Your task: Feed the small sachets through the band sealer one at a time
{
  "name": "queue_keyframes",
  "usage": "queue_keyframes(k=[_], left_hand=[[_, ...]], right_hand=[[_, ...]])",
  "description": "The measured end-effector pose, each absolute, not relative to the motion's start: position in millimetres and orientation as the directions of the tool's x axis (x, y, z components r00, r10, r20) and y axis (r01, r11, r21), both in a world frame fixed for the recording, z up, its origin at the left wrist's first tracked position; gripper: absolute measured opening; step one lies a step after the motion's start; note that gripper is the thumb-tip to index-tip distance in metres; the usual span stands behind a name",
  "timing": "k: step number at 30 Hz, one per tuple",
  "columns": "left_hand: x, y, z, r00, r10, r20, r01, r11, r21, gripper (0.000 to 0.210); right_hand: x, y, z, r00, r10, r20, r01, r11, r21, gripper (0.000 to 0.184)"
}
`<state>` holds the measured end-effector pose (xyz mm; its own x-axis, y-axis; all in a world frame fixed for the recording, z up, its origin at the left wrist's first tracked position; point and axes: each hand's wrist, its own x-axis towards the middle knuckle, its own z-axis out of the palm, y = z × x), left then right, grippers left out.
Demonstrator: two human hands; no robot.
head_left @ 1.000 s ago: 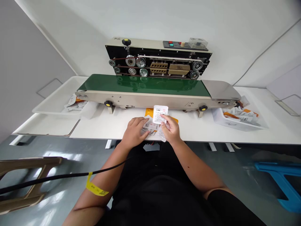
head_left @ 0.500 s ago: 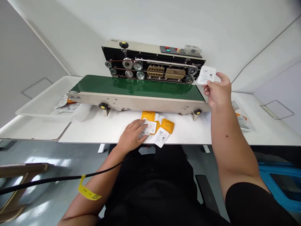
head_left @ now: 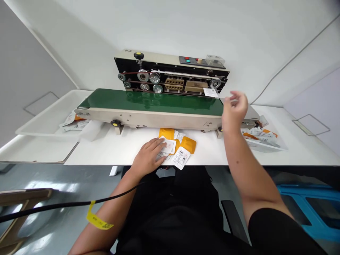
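Observation:
My left hand (head_left: pixel 148 153) lies on a small pile of flat packets near the table's front edge, fingers stretched over a white packet (head_left: pixel 168 146). Next to it are an orange packet (head_left: pixel 188 144) and a white printed packet (head_left: pixel 180 158). Another orange packet (head_left: pixel 166 133) lies at the back of the pile. My right hand (head_left: pixel 235 109) is raised beside the conveyor's right end, fingers loosely curled and holding nothing visible. To its left, a white packet (head_left: pixel 210 92) sits at the intake end of the band sealing machine (head_left: pixel 174 72), above the green conveyor belt (head_left: pixel 148 101).
A white tray (head_left: pixel 34 131) with packets stands beyond the conveyor's left end. On the right, a white box (head_left: pixel 261 146) holds more packets, partly behind my forearm. A black cable (head_left: pixel 66 204) with a yellow tag (head_left: pixel 98 221) crosses my left arm.
My right hand has let go of the white packet, which is now at the sealer's rollers, further left. The hand has moved left and slightly down. My left hand stays on the pile.

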<state>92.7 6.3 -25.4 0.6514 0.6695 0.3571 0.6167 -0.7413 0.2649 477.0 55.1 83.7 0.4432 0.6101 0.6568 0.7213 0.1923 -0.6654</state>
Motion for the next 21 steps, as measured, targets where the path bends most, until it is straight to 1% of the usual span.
queue_keyframes(k=[1,2,3,4,5,6,7,8,9,10,13,17,19,21], left_hand=[[93,6,-26,0.661,0.662,0.355,0.611,-0.748,0.258,0.056],[93,7,-26,0.669,0.656,0.350,0.607,-0.754,0.252,0.058],[94,7,-27,0.674,0.653,0.345,0.607,-0.756,0.246,0.060],[94,7,-27,0.678,0.653,0.338,0.608,-0.756,0.243,0.061],[94,7,-27,0.680,0.654,0.331,0.608,-0.756,0.243,0.063],[95,7,-27,0.680,0.655,0.330,0.608,-0.755,0.245,0.063],[95,7,-27,0.677,0.657,0.332,0.608,-0.753,0.250,0.064],[95,7,-27,0.673,0.659,0.337,0.609,-0.751,0.255,0.064],[95,7,-27,0.667,0.662,0.343,0.610,-0.749,0.258,0.063],[95,8,-26,0.662,0.663,0.349,0.612,-0.747,0.259,0.062],[94,8,-26,0.667,0.655,0.356,0.606,-0.754,0.253,0.053],[92,10,-28,0.669,0.641,0.376,0.581,-0.767,0.273,0.044],[92,10,-29,0.658,0.645,0.388,0.580,-0.763,0.285,0.044],[93,10,-29,0.651,0.652,0.389,0.585,-0.757,0.290,0.046]], right_hand=[[460,35,70,0.360,0.593,0.720,0.747,0.279,-0.603,0.036],[443,15,57,0.169,0.655,0.736,0.753,0.397,-0.525,0.036],[426,-4,43,-0.138,0.733,0.666,0.716,0.539,-0.445,0.041],[412,-20,31,-0.383,0.746,0.545,0.667,0.631,-0.395,0.050],[400,-32,20,-0.560,0.726,0.399,0.617,0.687,-0.383,0.062],[392,-40,10,-0.656,0.703,0.275,0.593,0.706,-0.387,0.074],[386,-45,2,-0.688,0.700,0.193,0.597,0.697,-0.396,0.082],[384,-47,-6,-0.685,0.713,0.151,0.613,0.676,-0.410,0.086],[384,-46,-12,-0.671,0.728,0.138,0.624,0.656,-0.425,0.085],[385,-45,-17,-0.659,0.739,0.142,0.626,0.643,-0.440,0.080],[391,-40,-29,-0.610,0.762,0.217,0.602,0.624,-0.497,0.060],[394,-40,-39,-0.516,0.783,0.347,0.530,0.610,-0.590,0.042],[395,-41,-42,-0.415,0.806,0.422,0.502,0.590,-0.633,0.033],[396,-42,-44,-0.273,0.836,0.476,0.498,0.547,-0.673,0.030]])
